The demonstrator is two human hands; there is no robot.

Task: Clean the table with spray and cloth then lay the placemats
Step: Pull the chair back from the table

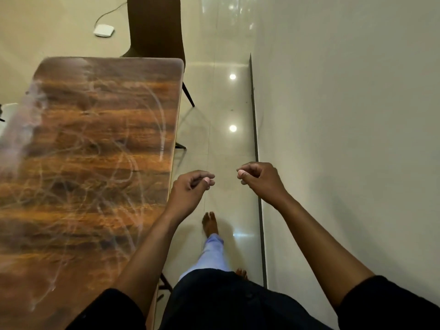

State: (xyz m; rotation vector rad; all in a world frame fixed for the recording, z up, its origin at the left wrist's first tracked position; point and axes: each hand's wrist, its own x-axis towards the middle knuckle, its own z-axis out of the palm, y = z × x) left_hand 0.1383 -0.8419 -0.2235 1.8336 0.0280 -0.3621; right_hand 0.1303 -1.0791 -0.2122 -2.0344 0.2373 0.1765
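The long, dark-grained wooden surface [95,151] is showing pale curved smear streaks. Just right of its near edge, over the glossy floor, the left hand [188,189] and right hand [259,179] are hovering loosely curled, gripping nothing. A dark chair [154,27] is standing at the surface's far end.

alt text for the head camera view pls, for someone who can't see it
Seen from above, a person walks barefoot along a glossy tiled floor beside a wooden table streaked with wipe marks, left hand and right hand loosely curled and holding nothing. A dark chair stands at the table's far end; no placemats are visible.
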